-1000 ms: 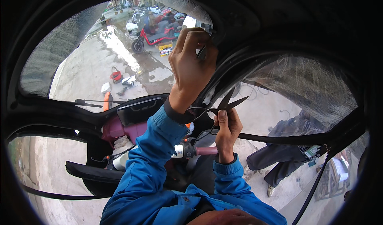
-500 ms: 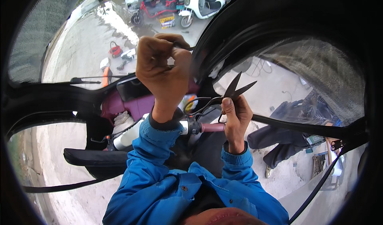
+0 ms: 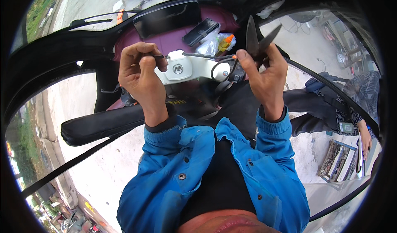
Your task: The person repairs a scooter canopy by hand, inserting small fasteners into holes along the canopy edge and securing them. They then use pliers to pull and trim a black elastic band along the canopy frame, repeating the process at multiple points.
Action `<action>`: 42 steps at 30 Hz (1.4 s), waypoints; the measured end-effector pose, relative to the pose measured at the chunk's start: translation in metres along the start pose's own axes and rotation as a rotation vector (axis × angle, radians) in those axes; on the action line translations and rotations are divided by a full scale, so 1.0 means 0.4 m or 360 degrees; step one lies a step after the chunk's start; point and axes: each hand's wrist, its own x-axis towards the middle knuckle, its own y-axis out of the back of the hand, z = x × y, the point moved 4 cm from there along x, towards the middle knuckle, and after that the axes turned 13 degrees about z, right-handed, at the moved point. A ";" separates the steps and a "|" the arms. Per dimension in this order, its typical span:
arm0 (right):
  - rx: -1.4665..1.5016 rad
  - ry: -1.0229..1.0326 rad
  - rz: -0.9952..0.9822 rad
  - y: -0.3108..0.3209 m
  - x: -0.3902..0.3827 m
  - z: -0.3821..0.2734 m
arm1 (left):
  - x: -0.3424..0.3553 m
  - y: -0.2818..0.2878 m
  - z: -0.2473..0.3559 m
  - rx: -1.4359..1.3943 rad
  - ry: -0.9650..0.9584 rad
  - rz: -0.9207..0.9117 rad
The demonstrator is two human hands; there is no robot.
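My right hand [image 3: 266, 78] is wrapped round black scissors [image 3: 257, 43], whose blades point up and stand apart. One dark handle loop reaches left over the handlebar. Left of it, my left hand [image 3: 140, 80] is raised, its fingers curled in a pinch on a thin dark strip [image 3: 159, 56]. A dark cord [image 3: 202, 55] runs between the two hands in front of the white handlebar cover [image 3: 178, 69]; whether it joins the strip I cannot tell.
Beyond the handlebar, a purple dashboard [image 3: 165, 43] carries a dark screen [image 3: 167, 19], a phone [image 3: 201, 31] and a plastic bag [image 3: 209, 47] beside an orange-capped bottle [image 3: 225, 44]. A black-framed clear cover surrounds me. At right stands another person [image 3: 322, 109] near a wooden crate [image 3: 337, 160].
The view has tilted down toward my body. My left hand has moved away from the windscreen and left, and the hands are farther apart. The scissors stay in my right hand.
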 end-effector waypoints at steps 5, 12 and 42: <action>-0.0502 0.1001 -0.0158 -0.237 0.099 -0.077 | -0.041 0.114 -0.008 0.0089 -0.0013 -0.0060; -0.0941 0.1293 -0.1185 -0.688 0.065 -0.008 | -0.108 0.215 -0.054 0.0204 0.0302 -0.0144; -0.1041 -0.0806 -0.0719 -0.528 0.082 0.407 | -0.212 0.294 -0.200 -0.0329 0.1729 -0.0264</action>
